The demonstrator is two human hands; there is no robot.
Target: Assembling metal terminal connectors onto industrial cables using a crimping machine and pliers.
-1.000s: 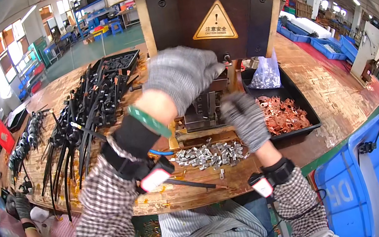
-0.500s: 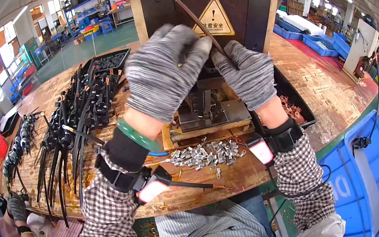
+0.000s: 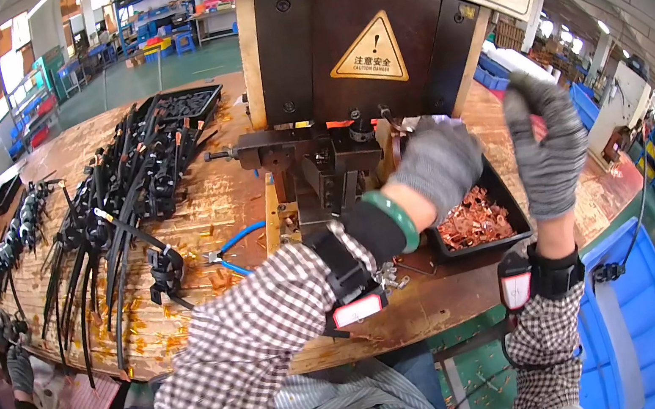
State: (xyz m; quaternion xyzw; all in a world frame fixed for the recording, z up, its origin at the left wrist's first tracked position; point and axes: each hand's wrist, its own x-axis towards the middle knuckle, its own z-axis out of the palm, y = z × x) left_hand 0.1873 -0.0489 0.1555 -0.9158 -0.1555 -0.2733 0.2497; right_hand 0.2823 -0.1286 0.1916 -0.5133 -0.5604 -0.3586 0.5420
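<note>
My left hand [image 3: 442, 167], in a grey striped glove, reaches across to the right of the press tooling [image 3: 320, 158]. It is above the back of a black tray [image 3: 480, 249] of copper-coloured pieces [image 3: 475, 217]. Its fingers point away and are blurred, so any grip is hidden. My right hand [image 3: 550, 148], gloved alike, is raised to the right of that tray. Its thumb and curved fingers stand apart, and I see nothing between them. Small silvery metal terminals [image 3: 394, 275] lie on the bench, partly covered by my left forearm.
Black cables [image 3: 109, 256] with connectors are heaped on the left of the wooden bench [image 3: 193, 166]. A blue hose [image 3: 242, 233] lies near the press [image 3: 302, 46]. A blue bin [image 3: 637, 318] stands at lower right. Another person's gloved hands [image 3: 17, 365] work at far left.
Both hands have moved right, away from the front of the press, the left crossing over the terminals. The dark rod held between them is no longer visible. The view has shifted slightly.
</note>
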